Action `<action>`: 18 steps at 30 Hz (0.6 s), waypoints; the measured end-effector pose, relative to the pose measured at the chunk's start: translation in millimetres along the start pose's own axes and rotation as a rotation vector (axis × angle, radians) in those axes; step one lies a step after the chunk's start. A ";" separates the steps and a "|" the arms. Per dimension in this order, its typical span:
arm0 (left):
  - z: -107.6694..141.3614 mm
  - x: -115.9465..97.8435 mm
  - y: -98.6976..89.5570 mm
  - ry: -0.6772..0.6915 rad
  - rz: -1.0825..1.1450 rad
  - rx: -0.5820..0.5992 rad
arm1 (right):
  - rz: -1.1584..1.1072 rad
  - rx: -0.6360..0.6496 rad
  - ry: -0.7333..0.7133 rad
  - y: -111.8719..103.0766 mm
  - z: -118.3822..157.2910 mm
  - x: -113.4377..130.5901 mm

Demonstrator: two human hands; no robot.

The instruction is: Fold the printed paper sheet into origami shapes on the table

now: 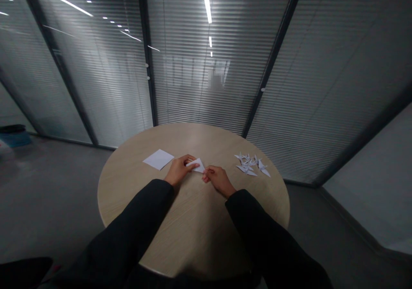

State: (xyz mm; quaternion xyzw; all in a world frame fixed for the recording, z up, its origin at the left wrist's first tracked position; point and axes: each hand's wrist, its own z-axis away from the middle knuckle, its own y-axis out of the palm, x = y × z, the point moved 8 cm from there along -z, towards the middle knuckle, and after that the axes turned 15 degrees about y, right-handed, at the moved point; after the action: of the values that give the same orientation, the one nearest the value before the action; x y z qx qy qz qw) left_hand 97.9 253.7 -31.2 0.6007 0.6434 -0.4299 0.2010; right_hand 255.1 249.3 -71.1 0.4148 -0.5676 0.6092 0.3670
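Between my hands is a small folded piece of white paper (198, 165), roughly triangular, just above or on the round table. My left hand (180, 168) grips its left side, thumb on top and fingers behind. At its right corner, my right hand (219, 179) pinches the paper with thumb and fingertips. A flat stack or sheet of white square paper (159, 159) lies to the left of my left hand. Right of my right hand lie several folded white paper cranes (247, 165) in a loose cluster.
The round wooden table (189, 134) stands close to glass partitions with blinds (199, 104). A blue bin with a dark liner (15, 136) is on the floor at far left. A white wall (380, 181) rises at the right.
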 end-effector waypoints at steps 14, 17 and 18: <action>-0.3 7.5 8.9 -0.017 -0.032 0.156 | 0.119 0.038 -0.054 5.8 9.1 13.1; 0.3 8.4 9.9 -0.010 -0.038 0.172 | 0.210 -0.060 -0.162 1.6 13.4 23.7; 0.9 9.3 11.3 -0.006 -0.036 0.180 | 0.227 -0.098 -0.205 -0.3 15.4 27.7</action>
State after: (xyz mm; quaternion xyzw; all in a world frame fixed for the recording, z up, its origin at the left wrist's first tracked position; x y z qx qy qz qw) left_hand 106.6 257.5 -42.4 0.6032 0.6125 -0.4912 0.1402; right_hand 246.0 233.4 -45.3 0.3893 -0.6744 0.5729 0.2558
